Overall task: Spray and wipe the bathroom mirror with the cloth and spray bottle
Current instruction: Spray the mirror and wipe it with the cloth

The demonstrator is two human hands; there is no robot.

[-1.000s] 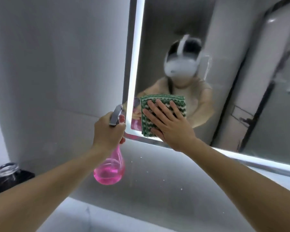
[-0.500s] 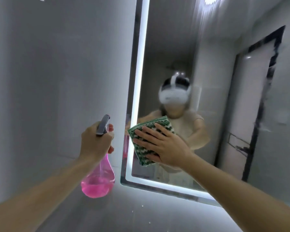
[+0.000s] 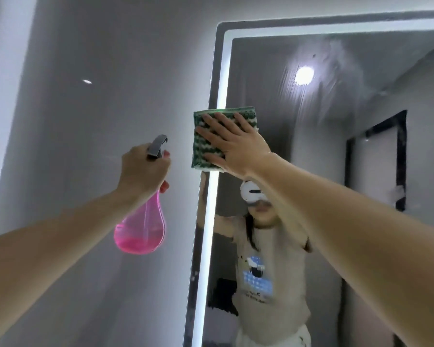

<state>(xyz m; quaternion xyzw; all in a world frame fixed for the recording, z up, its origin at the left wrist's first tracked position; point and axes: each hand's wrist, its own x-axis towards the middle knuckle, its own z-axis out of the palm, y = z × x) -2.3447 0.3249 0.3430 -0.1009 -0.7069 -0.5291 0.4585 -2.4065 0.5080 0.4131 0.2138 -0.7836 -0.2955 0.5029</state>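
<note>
Left hand (image 3: 142, 171) grips spray bottle (image 3: 143, 221) upright, nozzle toward mirror (image 3: 336, 121).

Mirror (image 3: 336, 146) glass above the cloth (image 3: 208, 144) lies open — seemingly unobstructed.

head: worn on person's head | faces forward and up | near mirror (image 3: 336, 146), its lit left edge centre | wall (image 3: 85, 121) left

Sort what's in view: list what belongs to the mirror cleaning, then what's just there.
In the job:
cloth, pressed to the mirror by the flat right hand
spray bottle, held by the left hand

Just there:
grey wall
lit strip round the mirror's edge
</note>
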